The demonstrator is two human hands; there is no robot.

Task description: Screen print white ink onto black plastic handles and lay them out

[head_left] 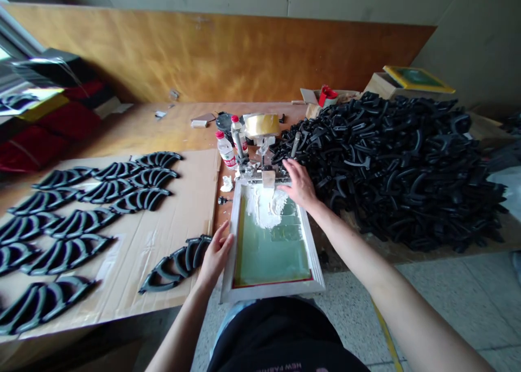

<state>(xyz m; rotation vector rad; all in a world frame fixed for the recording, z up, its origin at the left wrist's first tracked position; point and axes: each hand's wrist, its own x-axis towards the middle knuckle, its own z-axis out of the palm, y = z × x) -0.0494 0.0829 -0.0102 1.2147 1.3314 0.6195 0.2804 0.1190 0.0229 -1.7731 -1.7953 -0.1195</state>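
Note:
A screen-printing frame (318, 279) with pale metal edges and green mesh lies in front of me. White paste (264, 208) is smeared over the mesh's far end. My right hand (300, 185) hovers at the frame's far right corner, fingers spread, close to the metal clamp (254, 175); whether it touches anything I cannot tell. Beside the frame's left edge is my left hand (216, 252), its fingers loosely stretched and nothing visible in them. Just left of it, a row of curved black plastic handles (175, 269) lies on the cardboard (134, 274).
More rows of black handles (67, 252) cover the cardboard at left. A tall heap of black handles (399, 166) fills the right side. Behind the frame stand two red-capped bottles (226, 151) and a roll of tape (262, 126). A wooden board (228, 57) backs the table.

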